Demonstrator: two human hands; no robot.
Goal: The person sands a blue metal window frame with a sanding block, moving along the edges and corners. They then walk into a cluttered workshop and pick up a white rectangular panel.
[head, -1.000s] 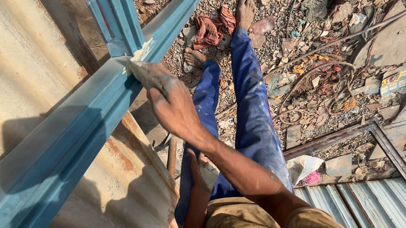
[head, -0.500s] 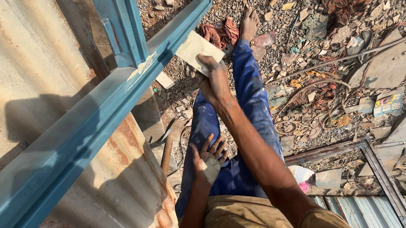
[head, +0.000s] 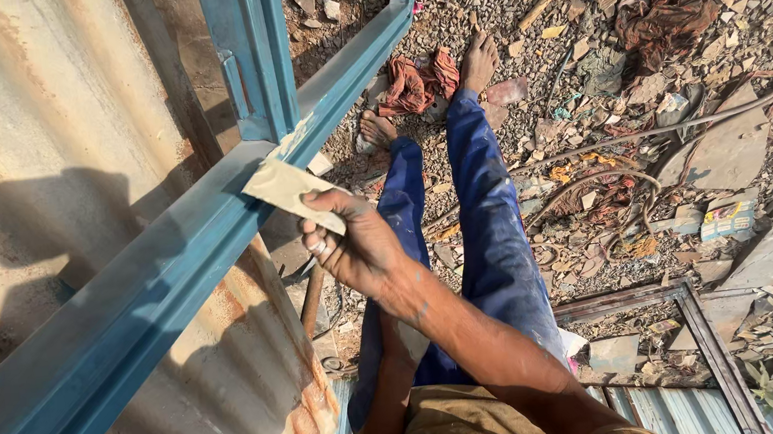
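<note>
Head view: since half a second ago our right hand [head: 356, 244] has drawn back up the blue metal frame [head: 172, 268], fingers pinched shut on the sandpaper sheet [head: 293, 189] against its edge. Left hand [head: 401, 335] is hidden behind the forearm; grip unclear.

Right hand [head: 356, 244] pinches a tan sandpaper sheet [head: 292, 187] against the blue-painted metal frame [head: 172, 268]; left hand [head: 399, 335] rests on blue trousers [head: 494, 234] above rubble-strewn ground [head: 580, 53].
</note>
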